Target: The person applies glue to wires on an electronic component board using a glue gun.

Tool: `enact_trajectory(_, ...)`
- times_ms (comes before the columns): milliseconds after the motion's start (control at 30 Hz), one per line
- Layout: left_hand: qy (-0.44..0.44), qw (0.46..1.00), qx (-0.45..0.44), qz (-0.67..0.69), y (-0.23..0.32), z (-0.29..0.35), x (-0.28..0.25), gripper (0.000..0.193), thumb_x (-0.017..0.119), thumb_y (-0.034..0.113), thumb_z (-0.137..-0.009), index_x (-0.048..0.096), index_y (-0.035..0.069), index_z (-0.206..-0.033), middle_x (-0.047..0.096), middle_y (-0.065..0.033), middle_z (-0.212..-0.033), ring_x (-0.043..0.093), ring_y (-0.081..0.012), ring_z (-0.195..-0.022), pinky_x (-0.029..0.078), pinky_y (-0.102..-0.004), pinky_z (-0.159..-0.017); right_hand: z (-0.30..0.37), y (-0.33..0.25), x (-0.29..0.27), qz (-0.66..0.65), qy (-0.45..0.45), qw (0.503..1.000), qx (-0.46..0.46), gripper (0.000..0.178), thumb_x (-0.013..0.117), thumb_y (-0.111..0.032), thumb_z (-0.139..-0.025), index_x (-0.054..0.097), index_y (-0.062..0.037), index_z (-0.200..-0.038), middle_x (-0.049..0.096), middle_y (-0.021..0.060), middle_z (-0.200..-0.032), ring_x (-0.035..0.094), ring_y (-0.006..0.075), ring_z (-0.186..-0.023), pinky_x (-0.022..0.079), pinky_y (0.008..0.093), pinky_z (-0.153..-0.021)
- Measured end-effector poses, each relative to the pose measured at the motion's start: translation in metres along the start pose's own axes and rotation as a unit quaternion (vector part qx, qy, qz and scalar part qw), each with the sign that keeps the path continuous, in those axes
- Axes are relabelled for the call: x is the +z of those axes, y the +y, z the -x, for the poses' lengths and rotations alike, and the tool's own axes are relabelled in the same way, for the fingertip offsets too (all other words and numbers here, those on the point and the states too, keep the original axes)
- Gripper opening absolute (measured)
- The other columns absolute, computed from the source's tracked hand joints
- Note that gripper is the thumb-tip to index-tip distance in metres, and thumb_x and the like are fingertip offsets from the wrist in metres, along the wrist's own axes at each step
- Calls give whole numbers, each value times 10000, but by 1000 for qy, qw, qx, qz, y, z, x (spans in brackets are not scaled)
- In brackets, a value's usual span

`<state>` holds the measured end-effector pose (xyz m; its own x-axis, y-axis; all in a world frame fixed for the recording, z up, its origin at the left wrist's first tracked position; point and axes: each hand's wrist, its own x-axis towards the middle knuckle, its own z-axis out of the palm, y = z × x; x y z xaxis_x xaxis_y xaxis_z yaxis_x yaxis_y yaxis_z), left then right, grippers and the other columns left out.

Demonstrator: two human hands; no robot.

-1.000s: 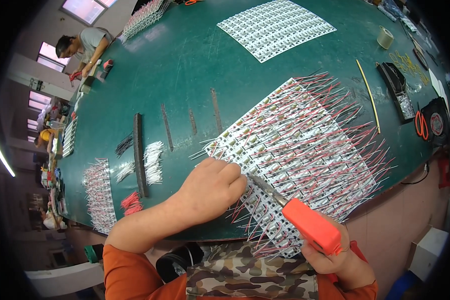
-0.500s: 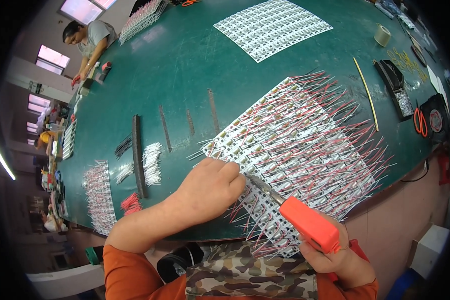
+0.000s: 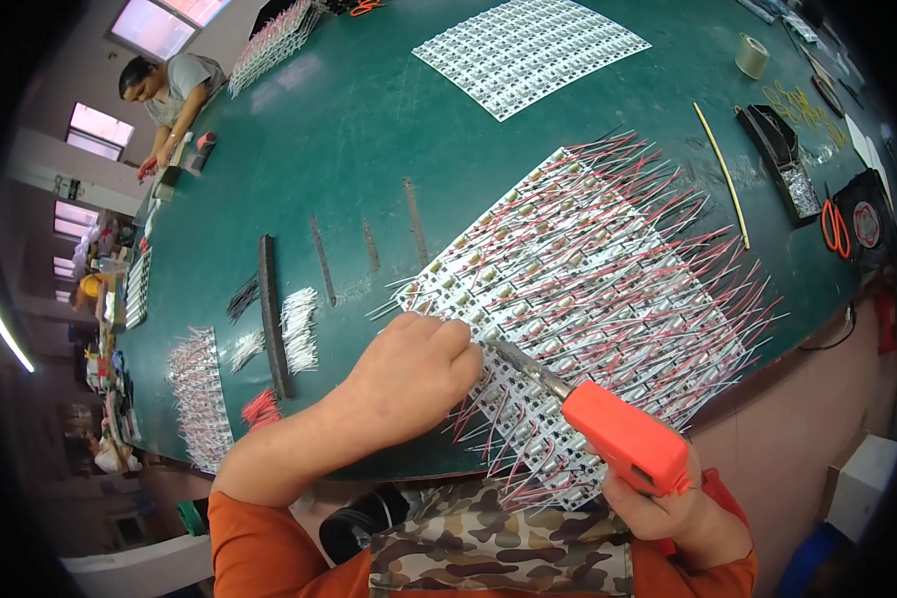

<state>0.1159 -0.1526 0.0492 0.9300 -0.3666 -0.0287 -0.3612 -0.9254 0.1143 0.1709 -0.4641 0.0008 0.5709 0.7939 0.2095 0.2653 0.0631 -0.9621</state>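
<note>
Soldering iron tip on the wired circuit panel, lower centre.

The orange soldering iron [image 3: 618,429] sits gripped in the right hand [image 3: 668,503]; the left hand [image 3: 414,374], fingers curled, presses the panel [image 3: 588,299] (mostly wired already). A bare panel [image 3: 528,50] waits at top.

No packages, labels or screens can be made out. The one sign-like thing is a small rectangular plate [image 3: 67,186] with dark marks on the pale wall at far left, between the lit windows; it is too small to tell more.
</note>
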Motion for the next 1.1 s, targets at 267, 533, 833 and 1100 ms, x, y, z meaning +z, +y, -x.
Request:
enact_trajectory(267,4,1000,0,-11,1,1,1,71,596,125,-769,587,59,-794,545,-78,-801,605,-268,-757,484,-409,-696,1,-1,0,-9,0,1000,1,664,752,-31,-824,437,159,-1376,655,274,-1223,718,295,-1005,545,344,-892)
enact_trajectory(533,8,1000,-3,1,0,2,2,76,594,131,-778,594,61,-806,545,-80,-806,603,-272,-765,478,-416,-700,-1,3,5,-27,4,1000,-8,652,745,-4,-824,444,137,-1385,666,252,-1199,716,275,-998,538,342,-902)
enact_trajectory(833,0,1000,-2,8,-1,1,0,72,592,122,-779,601,56,-806,554,-84,-815,608,-277,-778,485,-417,-708,-6,2,8,-13,13,1000,-10,627,737,-5,-827,457,132,-1372,700,219,-1099,738,264,-892,569,337,-814)
enact_trajectory(1100,-13,1000,2,7,-1,-2,-3,76,593,119,-777,607,48,-799,558,-94,-816,612,-286,-784,492,-423,-708,-7,-1,8,-12,13,1000,-3,622,745,-4,-819,470,120,-1364,696,216,-1102,738,274,-887,571,339,-811)
